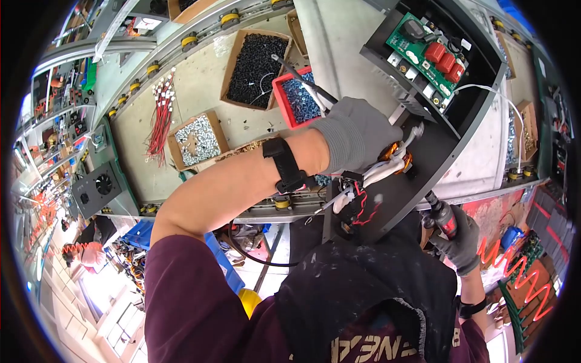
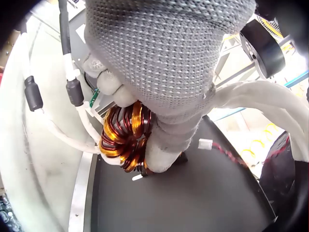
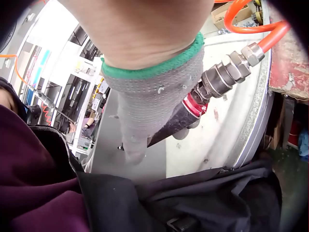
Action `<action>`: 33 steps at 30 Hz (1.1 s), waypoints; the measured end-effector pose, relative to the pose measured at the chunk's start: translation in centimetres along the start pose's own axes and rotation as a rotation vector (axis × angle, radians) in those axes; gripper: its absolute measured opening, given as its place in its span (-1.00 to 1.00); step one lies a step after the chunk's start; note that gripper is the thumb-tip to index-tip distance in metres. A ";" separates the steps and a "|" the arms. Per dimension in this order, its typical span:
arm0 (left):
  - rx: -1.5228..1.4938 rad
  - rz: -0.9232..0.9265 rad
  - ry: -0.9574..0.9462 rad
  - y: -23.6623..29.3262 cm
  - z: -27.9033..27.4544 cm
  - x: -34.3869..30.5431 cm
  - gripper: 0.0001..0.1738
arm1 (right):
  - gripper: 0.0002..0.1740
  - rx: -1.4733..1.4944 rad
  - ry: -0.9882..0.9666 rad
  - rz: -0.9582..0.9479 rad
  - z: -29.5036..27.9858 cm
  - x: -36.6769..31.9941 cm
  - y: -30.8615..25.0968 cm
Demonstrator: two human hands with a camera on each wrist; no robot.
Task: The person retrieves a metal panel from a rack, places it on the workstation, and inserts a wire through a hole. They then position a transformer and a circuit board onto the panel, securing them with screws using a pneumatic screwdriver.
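Note:
My gloved left hand point(image 1: 363, 133) reaches into a dark grey metal case point(image 1: 433, 166). In the left wrist view its thumb and fingers grip a toroidal coil point(image 2: 126, 137) wound with copper wire, low over the case floor. White sleeved leads point(image 1: 387, 172) run from around the coil, and a small white connector point(image 2: 205, 144) on red and black wire lies nearby. A green circuit board point(image 1: 426, 57) with red components sits at the case's far end. Beside the near right side of the case, my gloved right hand point(image 1: 463, 242) holds an air screwdriver point(image 1: 445, 219).
An orange air hose point(image 3: 270, 41) runs from the screwdriver's end. Left of the case stand a red bin point(image 1: 279, 97) of blue-grey fasteners, a cardboard box point(image 1: 227, 78) of black screws and another box point(image 1: 175, 151) of silver parts. Red wires point(image 1: 160, 118) lie farther left.

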State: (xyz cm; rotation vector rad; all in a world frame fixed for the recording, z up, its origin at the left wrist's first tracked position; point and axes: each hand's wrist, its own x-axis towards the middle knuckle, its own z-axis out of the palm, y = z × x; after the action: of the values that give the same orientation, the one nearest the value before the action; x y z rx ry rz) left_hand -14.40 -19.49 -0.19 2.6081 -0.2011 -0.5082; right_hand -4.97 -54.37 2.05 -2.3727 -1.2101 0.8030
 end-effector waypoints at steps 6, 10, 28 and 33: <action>0.034 -0.057 -0.044 0.5 -0.2 -0.4 -0.74 | -0.31 -0.213 0.130 -0.079 0.8 0.8 0.0; -0.056 -0.098 -0.093 0.4 -0.2 -0.9 -0.68 | -0.33 -0.233 0.162 -0.107 1.1 1.3 0.1; -0.073 -0.111 -0.043 -0.3 2.0 0.5 -0.67 | -0.32 -0.333 0.210 -0.214 0.6 2.3 0.4; -0.586 -0.219 0.041 -2.6 1.5 -2.5 -0.58 | -0.17 0.031 0.122 0.088 0.0 -0.1 0.7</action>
State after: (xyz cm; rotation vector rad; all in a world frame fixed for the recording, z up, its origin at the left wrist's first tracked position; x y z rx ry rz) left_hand -17.13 -17.23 -1.87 2.0697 0.2216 -0.4964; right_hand -4.59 -54.88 1.65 -2.4258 -1.0446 0.6871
